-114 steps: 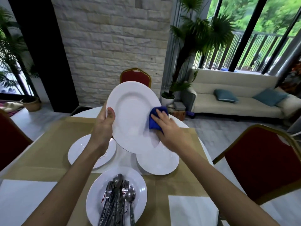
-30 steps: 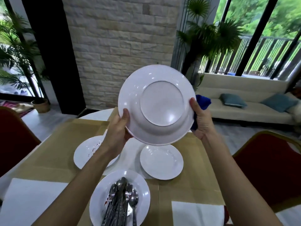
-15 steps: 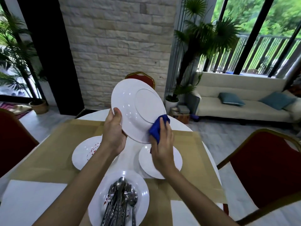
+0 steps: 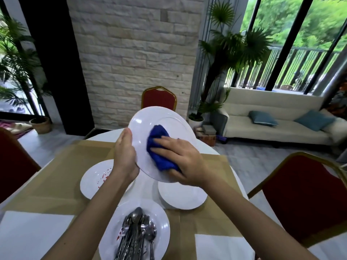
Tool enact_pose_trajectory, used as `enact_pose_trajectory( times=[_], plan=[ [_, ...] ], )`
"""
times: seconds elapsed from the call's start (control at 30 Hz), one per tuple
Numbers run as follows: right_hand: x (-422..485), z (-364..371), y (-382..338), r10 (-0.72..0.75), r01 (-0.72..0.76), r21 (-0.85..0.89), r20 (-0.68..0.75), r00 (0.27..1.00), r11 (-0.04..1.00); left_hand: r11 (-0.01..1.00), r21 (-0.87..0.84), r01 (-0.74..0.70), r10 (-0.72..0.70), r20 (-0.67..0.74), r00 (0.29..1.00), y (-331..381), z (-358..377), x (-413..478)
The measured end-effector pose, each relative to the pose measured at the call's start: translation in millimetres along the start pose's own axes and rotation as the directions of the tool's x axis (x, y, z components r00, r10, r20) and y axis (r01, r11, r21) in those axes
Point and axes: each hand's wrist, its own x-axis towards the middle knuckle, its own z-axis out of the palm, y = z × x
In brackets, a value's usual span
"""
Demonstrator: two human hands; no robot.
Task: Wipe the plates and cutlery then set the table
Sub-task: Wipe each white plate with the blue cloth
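A large white plate (image 4: 142, 132) is held tilted above the table, its underside toward me. My left hand (image 4: 124, 152) grips its left rim. My right hand (image 4: 180, 158) presses a blue cloth (image 4: 159, 149) against the plate's underside. Below on the table sit a white plate with red stains (image 4: 95, 182) at the left, a plain white plate (image 4: 182, 196) at the right, and a near plate (image 4: 161, 228) that carries a pile of spoons and forks (image 4: 137, 235).
The table (image 4: 56, 177) has a tan cover and white napkins (image 4: 28, 235) at the near corners. Red chairs stand at the far side (image 4: 158, 99), the right (image 4: 304, 194) and the left. A sofa and potted plants lie beyond.
The plate was flipped so its underside faces me and lowered a little. My right hand moved the cloth from the lower edge onto the middle of the underside.
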Motion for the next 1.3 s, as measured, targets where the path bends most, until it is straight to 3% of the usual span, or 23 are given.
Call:
enact_pose_trajectory(
  times=[0.07, 0.17, 0.23, 0.37, 0.43, 0.47, 0.5, 0.53, 0.57, 0.6, 0.63, 0.67, 0.7, 0.77, 0.8, 0.87, 0.93, 0.97, 1.03, 1.1, 1.13, 1.23, 1.3],
  plan=[
    [-25.0, 2.5, 15.9, 0.165, -0.164, 0.017, -0.077, 0.983, 0.986, 0.999, 0.028, -0.026, 0.026, -0.017, 1.0, 3.8, -7.3, 2.9],
    [-12.1, 3.1, 26.8, 0.545, -0.537, 0.094, -0.184, 0.818, 0.838, 0.985, 0.154, -0.078, 0.073, 0.037, 0.997, -0.4, -4.4, -1.6],
    [9.6, 2.5, 17.0, 0.51, -0.511, 0.05, -0.188, 0.839, 0.858, 0.981, 0.17, -0.094, 0.083, 0.07, 0.994, -5.7, 2.6, -5.9],
    [9.4, 11.7, -4.7, 0.175, -0.174, 0.024, -0.097, 0.98, 0.984, 0.997, 0.042, -0.07, 0.068, 0.031, 0.997, 1.9, 7.7, -3.8],
    [0.2, 19.1, 2.4, 0.241, -0.239, 0.033, -0.125, 0.962, 0.971, 0.982, 0.122, -0.143, 0.137, 0.055, 0.989, 0.9, 2.3, 2.7],
    [1.4, 22.0, 7.5, 0.373, -0.361, 0.096, -0.179, 0.91, 0.928, 0.967, 0.178, -0.181, 0.169, 0.082, 0.982, -0.5, 0.0, 3.8],
    [8.1, 19.7, 11.5, 0.549, -0.504, 0.226, -0.23, 0.804, 0.833, 0.951, 0.23, -0.207, 0.181, 0.128, 0.975, -1.4, 0.0, 2.7],
    [19.1, 15.5, 14.1, 0.74, -0.63, 0.403, -0.231, 0.632, 0.664, 0.927, 0.291, -0.238, 0.19, 0.184, 0.964, -3.0, -0.7, 1.9],
    [30.8, 7.9, 17.9, 0.894, -0.694, 0.58, -0.156, 0.419, 0.426, 0.889, 0.355, -0.288, 0.203, 0.257, 0.945, -4.0, -1.3, -0.3],
    [39.4, -1.1, 24.9, 0.972, -0.667, 0.728, 0.006, 0.235, 0.157, 0.83, 0.43, -0.355, 0.21, 0.347, 0.914, -4.8, -0.7, -4.0],
    [45.6, -9.2, 33.3, 0.966, -0.557, 0.822, 0.224, 0.127, -0.117, 0.737, 0.525, -0.426, 0.194, 0.439, 0.877, -5.8, -0.9, -7.2],
    [47.5, -16.2, 40.7, 0.905, -0.432, 0.834, 0.417, 0.087, -0.343, 0.585, 0.628, -0.513, 0.174, 0.52, 0.836, -7.2, -1.7, -10.3],
    [47.2, -22.9, 43.1, 0.849, -0.376, 0.807, 0.521, 0.09, -0.456, 0.382, 0.701, -0.603, 0.145, 0.599, 0.788, -10.9, -4.7, -10.9],
    [37.8, -25.4, 44.9, 0.804, -0.436, 0.752, 0.586, 0.102, -0.494, 0.033, 0.655, -0.755, 0.086, 0.751, 0.655, -20.5, -15.8, -8.3],
    [32.4, -22.1, 45.9, 0.803, -0.503, 0.718, 0.591, 0.076, -0.481, -0.054, 0.606, -0.793, 0.053, 0.795, 0.604, -24.5, -20.9, -6.2],
    [22.2, -12.5, 50.7, 0.809, -0.597, 0.65, 0.588, 0.004, -0.469, -0.102, 0.555, -0.825, 0.026, 0.831, 0.556, -33.1, -28.7, 0.8],
    [12.0, -3.5, 60.6, 0.81, -0.617, 0.618, 0.583, -0.054, -0.486, -0.052, 0.575, -0.816, 0.078, 0.817, 0.571, -39.9, -34.2, 10.9],
    [7.5, -1.4, 64.6, 0.812, -0.616, 0.612, 0.579, -0.078, -0.495, 0.046, 0.648, -0.761, 0.137, 0.75, 0.647, -42.9, -39.4, 18.0],
    [-1.2, -0.8, 72.2, 0.802, -0.583, 0.617, 0.589, -0.102, -0.528, 0.388, 0.754, -0.53, 0.225, 0.48, 0.848, -43.9, -49.0, 32.7],
    [-7.1, -0.8, 75.0, 0.793, -0.517, 0.654, 0.604, -0.083, -0.552, 0.757, 0.618, -0.211, 0.067, 0.248, 0.966, -40.7, -54.1, 40.3],
    [-7.9, 1.0, 76.3, 0.793, -0.51, 0.662, 0.605, -0.068, -0.549, 0.87, 0.49, -0.056, -0.048, 0.196, 0.979, -40.2, -53.8, 40.5],
    [-5.7, 14.3, 82.8, 0.856, -0.579, 0.681, 0.514, -0.058, -0.448, 0.961, 0.208, 0.182, -0.218, 0.165, 0.962, -42.6, -45.4, 31.3],
    [-4.4, 29.7, 86.3, 0.98, -0.791, 0.591, 0.192, -0.053, -0.159, 0.962, 0.18, 0.207, -0.239, 0.177, 0.955, -46.4, -40.6, 28.7]
  ],
)
